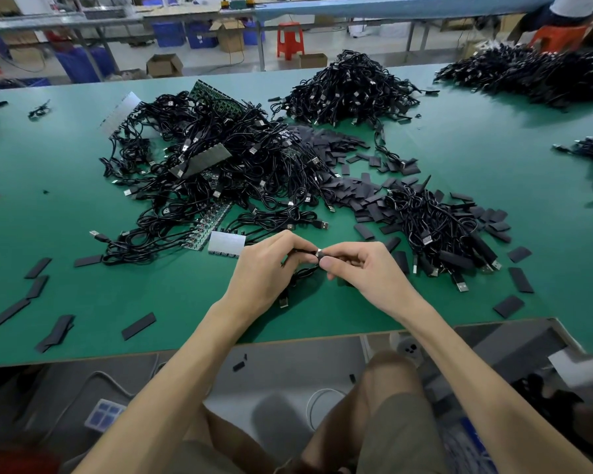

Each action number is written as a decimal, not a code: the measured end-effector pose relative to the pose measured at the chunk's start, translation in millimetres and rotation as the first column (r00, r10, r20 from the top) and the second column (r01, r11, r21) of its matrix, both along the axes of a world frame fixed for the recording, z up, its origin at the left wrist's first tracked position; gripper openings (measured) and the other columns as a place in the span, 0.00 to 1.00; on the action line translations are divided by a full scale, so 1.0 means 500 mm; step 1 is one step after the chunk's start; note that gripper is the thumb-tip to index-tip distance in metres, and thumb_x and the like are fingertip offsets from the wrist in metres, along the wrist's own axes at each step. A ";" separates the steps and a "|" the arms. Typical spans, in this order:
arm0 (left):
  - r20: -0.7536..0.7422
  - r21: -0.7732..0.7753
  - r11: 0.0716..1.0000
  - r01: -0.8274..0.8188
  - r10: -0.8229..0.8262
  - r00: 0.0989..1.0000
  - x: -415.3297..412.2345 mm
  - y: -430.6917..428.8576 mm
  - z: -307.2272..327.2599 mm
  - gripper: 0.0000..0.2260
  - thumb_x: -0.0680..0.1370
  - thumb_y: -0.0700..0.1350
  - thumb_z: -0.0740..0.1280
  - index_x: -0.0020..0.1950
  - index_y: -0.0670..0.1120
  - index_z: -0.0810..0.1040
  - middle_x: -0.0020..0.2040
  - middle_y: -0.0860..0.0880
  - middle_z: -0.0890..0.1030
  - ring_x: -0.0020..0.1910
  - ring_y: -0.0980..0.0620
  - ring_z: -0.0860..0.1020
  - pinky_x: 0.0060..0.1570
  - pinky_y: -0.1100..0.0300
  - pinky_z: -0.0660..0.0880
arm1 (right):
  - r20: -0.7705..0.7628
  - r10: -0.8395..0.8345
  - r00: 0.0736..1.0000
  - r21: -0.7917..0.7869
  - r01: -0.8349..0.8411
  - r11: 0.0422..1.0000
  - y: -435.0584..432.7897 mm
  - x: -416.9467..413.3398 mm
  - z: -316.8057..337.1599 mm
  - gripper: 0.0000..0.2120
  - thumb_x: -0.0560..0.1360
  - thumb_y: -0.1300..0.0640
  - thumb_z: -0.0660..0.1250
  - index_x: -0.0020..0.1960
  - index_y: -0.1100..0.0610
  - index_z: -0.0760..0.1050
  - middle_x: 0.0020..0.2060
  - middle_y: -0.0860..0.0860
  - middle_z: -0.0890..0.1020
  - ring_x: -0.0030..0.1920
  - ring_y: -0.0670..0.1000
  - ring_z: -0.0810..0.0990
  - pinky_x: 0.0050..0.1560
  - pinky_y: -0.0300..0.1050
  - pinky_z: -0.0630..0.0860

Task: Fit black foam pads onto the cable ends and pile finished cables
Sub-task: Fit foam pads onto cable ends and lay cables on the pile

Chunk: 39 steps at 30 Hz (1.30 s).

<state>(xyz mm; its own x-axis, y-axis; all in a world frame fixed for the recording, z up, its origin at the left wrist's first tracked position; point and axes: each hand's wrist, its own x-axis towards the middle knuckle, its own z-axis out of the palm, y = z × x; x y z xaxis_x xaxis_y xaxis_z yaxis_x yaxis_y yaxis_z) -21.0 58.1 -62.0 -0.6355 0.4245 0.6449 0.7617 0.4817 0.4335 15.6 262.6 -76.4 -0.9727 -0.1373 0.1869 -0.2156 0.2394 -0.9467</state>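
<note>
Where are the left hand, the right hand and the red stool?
left hand (267, 272), head view, back of the hand.
right hand (364, 268), head view, back of the hand.
red stool (290, 28), head view, seat.

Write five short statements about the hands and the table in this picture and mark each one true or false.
1. Both the left hand and the right hand pinch one cable end between them. True.
2. The table has a red top. False: the top is green.
3. Loose black foam pads lie scattered on the table. True.
4. The left hand lies flat and empty on the table. False: its fingers are curled and pinch the cable end.
5. A red stool stands on the floor beyond the table. True.
</note>
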 end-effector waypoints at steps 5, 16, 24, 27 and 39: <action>-0.019 0.005 1.000 0.004 -0.004 1.000 0.001 0.002 -0.001 0.02 0.75 0.39 0.74 0.47 0.41 0.85 0.43 0.51 0.85 0.41 0.51 0.83 0.39 0.50 0.81 | 0.001 0.010 1.000 0.034 -0.010 0.999 0.000 0.000 0.000 0.06 0.80 0.55 0.71 0.53 0.55 0.86 0.34 0.48 0.84 0.34 0.47 0.72 0.37 0.42 0.68; -0.012 -0.049 0.999 -0.013 0.013 1.000 0.001 0.006 0.000 0.05 0.79 0.43 0.72 0.53 0.44 0.82 0.48 0.52 0.82 0.44 0.51 0.81 0.38 0.48 0.78 | 0.013 -0.062 0.998 -0.076 0.063 0.995 -0.004 0.001 0.007 0.04 0.78 0.58 0.73 0.53 0.53 0.85 0.39 0.50 0.87 0.40 0.49 0.83 0.45 0.41 0.78; 0.012 -0.033 0.996 -0.082 0.083 0.996 -0.001 0.007 -0.001 0.05 0.79 0.43 0.72 0.54 0.44 0.80 0.49 0.54 0.81 0.44 0.57 0.79 0.38 0.51 0.78 | 0.012 -0.150 0.989 -0.174 0.149 0.973 -0.002 0.004 0.013 0.07 0.74 0.61 0.76 0.52 0.55 0.85 0.39 0.50 0.85 0.39 0.47 0.79 0.42 0.41 0.77; 0.037 0.000 0.996 -0.085 0.085 0.996 0.001 0.006 -0.003 0.05 0.77 0.40 0.74 0.50 0.41 0.82 0.47 0.52 0.84 0.44 0.55 0.81 0.41 0.51 0.79 | 0.000 -0.157 0.988 -0.140 0.156 0.978 -0.003 0.005 0.014 0.08 0.73 0.62 0.77 0.51 0.54 0.86 0.38 0.48 0.85 0.38 0.46 0.78 0.42 0.42 0.78; 0.041 0.009 0.997 -0.077 0.076 0.996 0.001 0.004 -0.001 0.05 0.74 0.39 0.76 0.47 0.39 0.84 0.45 0.51 0.85 0.40 0.58 0.79 0.43 0.63 0.77 | 0.005 -0.162 0.987 -0.093 0.161 0.982 -0.002 0.004 0.011 0.08 0.73 0.61 0.78 0.51 0.51 0.87 0.37 0.48 0.85 0.37 0.47 0.78 0.41 0.47 0.79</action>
